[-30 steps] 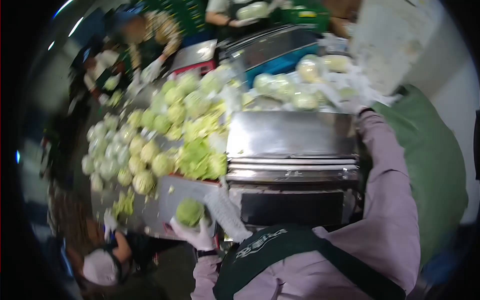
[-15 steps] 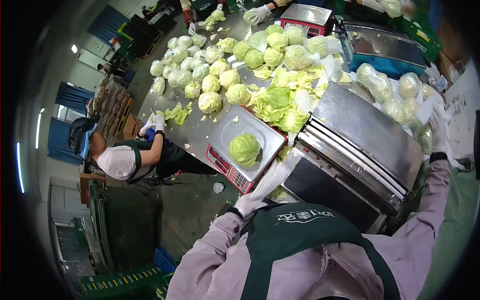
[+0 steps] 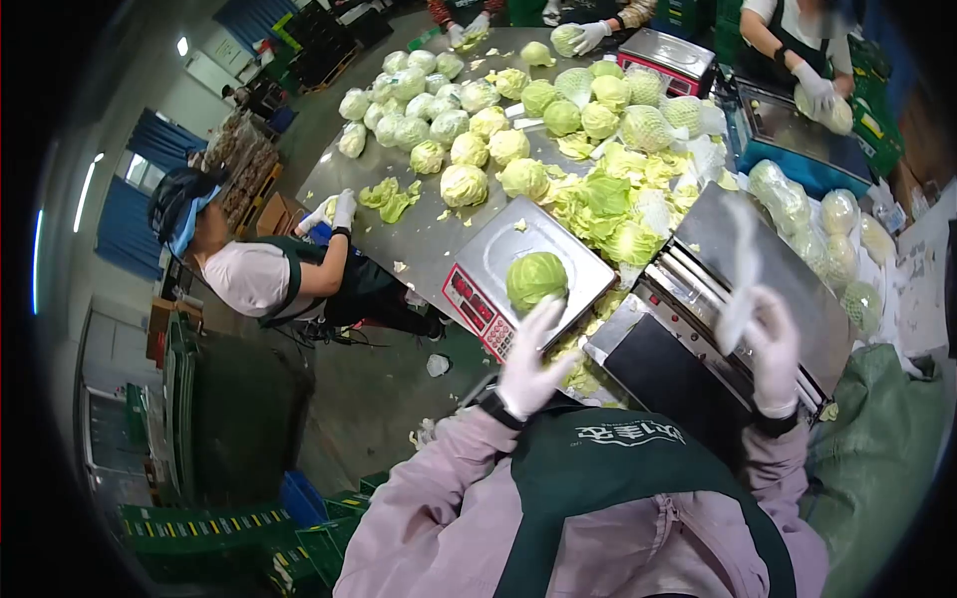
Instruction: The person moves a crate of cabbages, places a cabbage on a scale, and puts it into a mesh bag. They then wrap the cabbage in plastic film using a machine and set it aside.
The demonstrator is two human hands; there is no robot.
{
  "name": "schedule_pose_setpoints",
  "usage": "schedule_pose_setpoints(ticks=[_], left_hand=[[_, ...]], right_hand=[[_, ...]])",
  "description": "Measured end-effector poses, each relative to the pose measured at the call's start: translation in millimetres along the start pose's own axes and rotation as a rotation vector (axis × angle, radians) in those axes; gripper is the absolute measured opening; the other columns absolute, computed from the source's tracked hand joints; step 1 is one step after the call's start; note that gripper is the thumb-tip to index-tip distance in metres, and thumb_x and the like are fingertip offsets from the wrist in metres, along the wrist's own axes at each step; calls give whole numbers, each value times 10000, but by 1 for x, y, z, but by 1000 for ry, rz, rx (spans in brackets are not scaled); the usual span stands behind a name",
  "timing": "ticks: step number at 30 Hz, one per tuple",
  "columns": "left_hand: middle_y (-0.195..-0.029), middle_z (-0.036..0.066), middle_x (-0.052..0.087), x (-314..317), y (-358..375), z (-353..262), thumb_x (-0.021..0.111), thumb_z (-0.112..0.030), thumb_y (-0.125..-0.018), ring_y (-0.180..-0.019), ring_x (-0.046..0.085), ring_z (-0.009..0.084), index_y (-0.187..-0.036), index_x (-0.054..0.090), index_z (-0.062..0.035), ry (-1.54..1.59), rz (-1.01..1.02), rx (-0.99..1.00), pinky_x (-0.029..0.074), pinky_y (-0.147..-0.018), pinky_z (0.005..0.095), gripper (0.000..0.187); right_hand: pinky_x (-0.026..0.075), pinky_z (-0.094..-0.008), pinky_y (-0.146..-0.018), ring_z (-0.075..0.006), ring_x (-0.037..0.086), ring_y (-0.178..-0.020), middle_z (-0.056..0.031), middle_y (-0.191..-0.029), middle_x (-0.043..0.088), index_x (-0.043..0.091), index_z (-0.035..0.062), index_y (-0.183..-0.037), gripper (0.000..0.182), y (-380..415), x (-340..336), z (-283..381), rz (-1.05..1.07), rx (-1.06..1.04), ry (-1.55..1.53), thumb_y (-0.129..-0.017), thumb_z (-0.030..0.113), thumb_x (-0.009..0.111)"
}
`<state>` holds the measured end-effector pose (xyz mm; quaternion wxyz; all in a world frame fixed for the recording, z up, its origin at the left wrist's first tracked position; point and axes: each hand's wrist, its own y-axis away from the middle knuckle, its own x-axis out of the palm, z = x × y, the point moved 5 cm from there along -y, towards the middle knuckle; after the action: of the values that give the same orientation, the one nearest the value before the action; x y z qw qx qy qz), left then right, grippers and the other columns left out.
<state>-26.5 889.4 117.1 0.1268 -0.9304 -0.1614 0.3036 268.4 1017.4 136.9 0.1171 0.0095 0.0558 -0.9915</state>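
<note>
A trimmed cabbage [image 3: 536, 281] sits on the steel pan of a digital scale [image 3: 568, 244] with a red front. My left hand [image 3: 533, 364], in a white glove, is at the near side of this cabbage. Its fingers are spread, with nothing visible in them. Over the wrapping machine [image 3: 763, 269], my gloved right hand [image 3: 773, 349] is closed on a whitish foam net sleeve [image 3: 743, 254], which is smeared by motion. Loose cabbage leaves [image 3: 608, 199] lie heaped behind the scale.
Wrapped cabbages [image 3: 409, 105] and bare ones [image 3: 464, 185] cover much of the steel table [image 3: 399, 249]. More wrapped cabbages [image 3: 783, 199] lie at right. A co-worker [image 3: 269, 259] stands at left; others work across the table. A green sack [image 3: 877, 439] hangs nearby.
My right hand has come back from the far right, carrying the white sleeve. My left hand has risen to the cabbage, and the white netting it held no longer shows in it.
</note>
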Motion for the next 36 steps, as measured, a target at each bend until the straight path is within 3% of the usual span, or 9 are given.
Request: schedule_pose_setpoints(ticks=[6,10,14,22,23,24,25,29,36], left_hand=[[-1134,152,590,31,-15,-40,660,-81,-798,-1092,543,275,-1126,594,-15,399,119,155,403,-949,358,341],[-927,109,641,30,-13,-31,647,-101,-819,-850,610,222,-1015,643,-5,412,159,42,472,-773,321,218],[-913,116,657,12,-32,-23,614,-200,-864,-847,628,215,-1030,637,-11,296,276,40,487,-782,315,252],[-849,131,664,-42,-119,282,533,-423,-841,-628,636,235,-939,629,41,-1,299,-743,509,-609,358,484],[-821,166,663,-20,-124,357,531,-427,-833,-679,647,260,-920,632,35,-14,387,-713,506,-634,386,481],[-793,188,661,-14,-139,344,546,-458,-814,-726,652,272,-935,626,47,-570,528,-3,498,-635,392,526],[-803,167,661,2,-135,399,598,-413,-819,-767,651,259,-955,605,50,36,276,-718,498,-649,380,483],[-1358,86,454,58,-180,337,551,-306,-899,-1195,486,228,-1386,314,-41,1113,331,-933,371,-972,391,603],[-1237,89,563,20,-199,116,539,-197,-921,-1153,513,184,-1282,484,-56,784,477,-327,392,-962,312,391]], right_hand=[[437,-250,-782,-123,551,-912,-54,-1044,605,643,12,-1032,227,44,111,15,477,233,-220,-835,124,646],[435,-280,-817,-177,558,-955,-96,-1028,609,685,33,-951,180,38,111,43,325,-434,409,-776,75,682],[444,-235,-798,-126,573,-867,-63,-922,614,601,-27,-1030,183,32,92,19,4,-139,67,-853,22,589],[386,-289,-888,-117,514,-963,-33,-1000,534,503,55,-1111,213,46,27,-7,-170,-27,-712,-976,210,449],[401,-287,-865,-117,511,-933,-25,-978,531,499,49,-1112,214,52,32,-1,-302,58,-712,-958,194,473],[427,-284,-859,-119,523,-921,-40,-992,539,455,24,-1223,343,56,21,-18,-222,46,-673,-925,183,514],[445,-283,-838,-122,536,-907,-46,-986,544,412,20,-1281,422,57,25,-12,-281,57,-649,-905,169,534],[497,-279,-708,-139,581,-799,-38,-949,555,346,55,-1378,537,63,37,-11,-422,118,-726,-878,73,541],[449,-158,-568,-42,545,-694,0,-895,582,511,60,-1098,200,59,63,-69,-165,197,-907,-911,110,561]])
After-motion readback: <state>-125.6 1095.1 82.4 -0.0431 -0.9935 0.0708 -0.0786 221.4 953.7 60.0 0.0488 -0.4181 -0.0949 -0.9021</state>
